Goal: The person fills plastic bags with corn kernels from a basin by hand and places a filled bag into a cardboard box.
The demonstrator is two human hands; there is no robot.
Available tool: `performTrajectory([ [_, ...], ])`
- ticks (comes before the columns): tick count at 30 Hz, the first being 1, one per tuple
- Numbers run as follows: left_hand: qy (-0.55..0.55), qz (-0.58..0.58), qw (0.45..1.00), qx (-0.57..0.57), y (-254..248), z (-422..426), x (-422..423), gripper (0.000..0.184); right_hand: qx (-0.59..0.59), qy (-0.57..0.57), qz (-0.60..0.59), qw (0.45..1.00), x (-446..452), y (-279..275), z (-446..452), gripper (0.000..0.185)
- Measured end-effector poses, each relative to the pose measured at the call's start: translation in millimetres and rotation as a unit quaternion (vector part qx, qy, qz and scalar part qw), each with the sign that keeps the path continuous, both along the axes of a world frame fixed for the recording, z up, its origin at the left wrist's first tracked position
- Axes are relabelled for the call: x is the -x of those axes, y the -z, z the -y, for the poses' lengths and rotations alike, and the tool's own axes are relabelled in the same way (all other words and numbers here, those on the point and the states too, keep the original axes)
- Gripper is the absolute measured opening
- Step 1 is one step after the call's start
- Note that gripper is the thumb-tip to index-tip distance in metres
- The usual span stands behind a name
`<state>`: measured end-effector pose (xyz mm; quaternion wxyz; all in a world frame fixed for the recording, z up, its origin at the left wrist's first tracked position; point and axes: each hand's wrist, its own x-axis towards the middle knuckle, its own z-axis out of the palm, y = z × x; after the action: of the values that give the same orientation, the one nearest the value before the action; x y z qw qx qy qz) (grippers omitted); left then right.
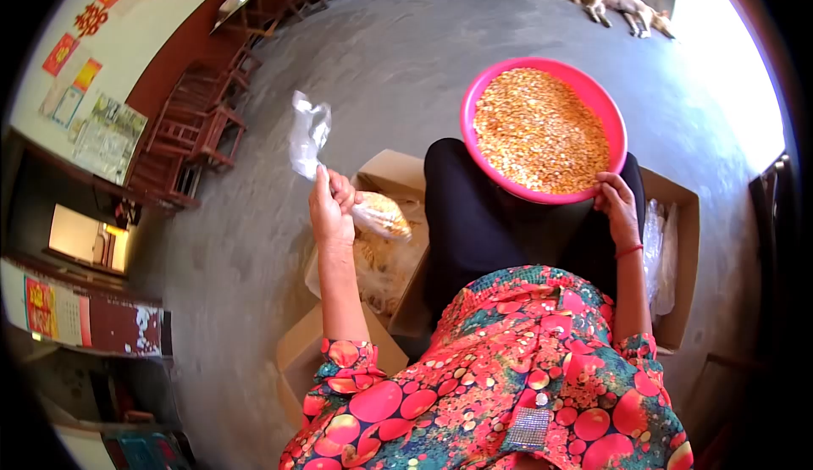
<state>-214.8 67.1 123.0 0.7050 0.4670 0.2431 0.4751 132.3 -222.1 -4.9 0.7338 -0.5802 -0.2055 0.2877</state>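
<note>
My left hand is closed around the neck of a clear plastic bag. The bag's lower part bulges with yellow kernels, and its loose top sticks up above my fist. On my lap rests a pink basin, filled with orange-yellow corn kernels. My right hand grips the basin's near right rim, fingers bent over the edge. Beneath the held bag stands an open cardboard box with several filled clear bags in it.
To my right is another cardboard box with clear plastic bags inside. A dog lies on the concrete floor at the far right. Wooden chairs line the left wall.
</note>
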Motion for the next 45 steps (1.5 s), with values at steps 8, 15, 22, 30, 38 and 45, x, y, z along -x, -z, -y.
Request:
performTrajectory([
  [8,-0.175,-0.182,0.965,0.072,88,-33,99,0.038,0.028,-0.012,-0.009,0.999,0,-5,1,0.019],
  [15,-0.233,-0.2,0.947,0.095,140,-42,137,0.037,0.035,-0.017,-0.003,0.999,-2,-4,2,0.02],
  [22,-0.145,-0.364,0.916,0.079,204,-41,149,0.04,0.026,-0.028,0.001,0.999,-5,-2,5,0.02],
  [30,0.181,-0.618,0.761,0.074,316,-1,166,0.031,0.027,-0.031,0.001,0.999,-3,-5,5,0.02],
  [38,0.314,-0.676,0.661,0.091,308,-10,144,0.033,0.041,-0.017,-0.003,0.999,3,-11,3,0.02],
  [45,0.342,-0.792,0.484,-0.149,322,19,129,0.033,0.034,0.003,0.002,0.999,5,-8,1,0.017],
])
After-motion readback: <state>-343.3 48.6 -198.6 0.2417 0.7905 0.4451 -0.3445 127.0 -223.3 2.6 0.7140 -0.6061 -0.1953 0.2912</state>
